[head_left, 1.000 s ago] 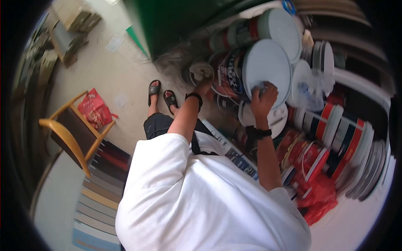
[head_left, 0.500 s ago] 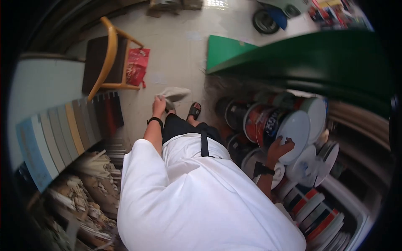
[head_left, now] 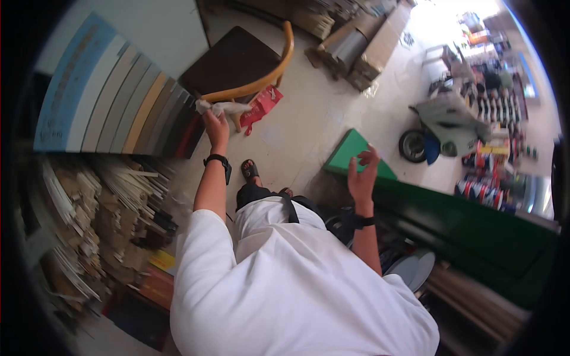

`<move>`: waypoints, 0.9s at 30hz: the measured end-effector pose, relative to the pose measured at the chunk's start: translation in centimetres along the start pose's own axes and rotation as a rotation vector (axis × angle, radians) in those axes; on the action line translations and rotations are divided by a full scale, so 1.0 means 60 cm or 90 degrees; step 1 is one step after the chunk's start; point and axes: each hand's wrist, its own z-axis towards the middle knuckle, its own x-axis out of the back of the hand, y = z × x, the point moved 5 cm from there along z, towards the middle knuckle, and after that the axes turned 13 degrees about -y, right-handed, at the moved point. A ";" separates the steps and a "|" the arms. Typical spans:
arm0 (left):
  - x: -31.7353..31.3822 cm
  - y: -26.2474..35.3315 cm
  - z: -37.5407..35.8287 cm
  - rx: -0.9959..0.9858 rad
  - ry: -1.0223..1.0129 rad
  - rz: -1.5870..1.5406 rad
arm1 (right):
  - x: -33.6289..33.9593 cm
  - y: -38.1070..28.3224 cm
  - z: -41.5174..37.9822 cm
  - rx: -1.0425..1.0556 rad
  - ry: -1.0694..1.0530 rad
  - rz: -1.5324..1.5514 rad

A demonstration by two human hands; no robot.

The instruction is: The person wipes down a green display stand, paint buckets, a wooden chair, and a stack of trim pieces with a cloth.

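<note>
My left hand (head_left: 217, 129) is raised ahead of me, closed around a light grey cloth (head_left: 233, 108). One end of the cloth sticks out to the right, in front of the wooden chair (head_left: 261, 83) and a red bag (head_left: 262, 108). My right hand (head_left: 363, 175) hangs in the air with fingers apart and nothing in it. Behind that hand, in my view, is the green corner (head_left: 350, 151) of a long dark green counter (head_left: 463, 231). Paint bucket lids (head_left: 415, 270) show below my right forearm, partly hidden by my sleeve.
A board of colour strips (head_left: 119, 98) stands at left, above stacks of thin trim pieces (head_left: 107, 207). Long cardboard boxes (head_left: 380, 47) lie on the floor ahead. A covered scooter (head_left: 448, 121) stands to the right, near stocked shelves (head_left: 499, 107).
My right hand has left the paint bucket lid and is now raised near the counter's corner. My view has turned to the right. The cloth is still in my left hand.
</note>
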 end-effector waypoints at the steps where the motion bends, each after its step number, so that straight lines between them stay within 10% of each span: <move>1: 0.005 0.003 0.011 -0.009 0.007 -0.016 | -0.026 -0.022 0.020 0.024 -0.026 0.013; 11: -0.034 -0.004 0.100 0.098 -0.187 -0.088 | -0.247 -0.188 0.141 0.180 -0.539 0.048; 16: -0.062 0.003 0.115 -0.074 -0.159 -0.020 | -0.306 -0.201 0.192 0.183 -0.639 0.104; 19: -0.073 -0.006 0.132 -0.024 -0.033 0.008 | -0.333 -0.172 0.231 0.201 -0.658 0.119; 27: -0.082 -0.018 0.194 0.074 -0.185 0.225 | -0.334 -0.113 0.399 0.324 -0.757 -0.081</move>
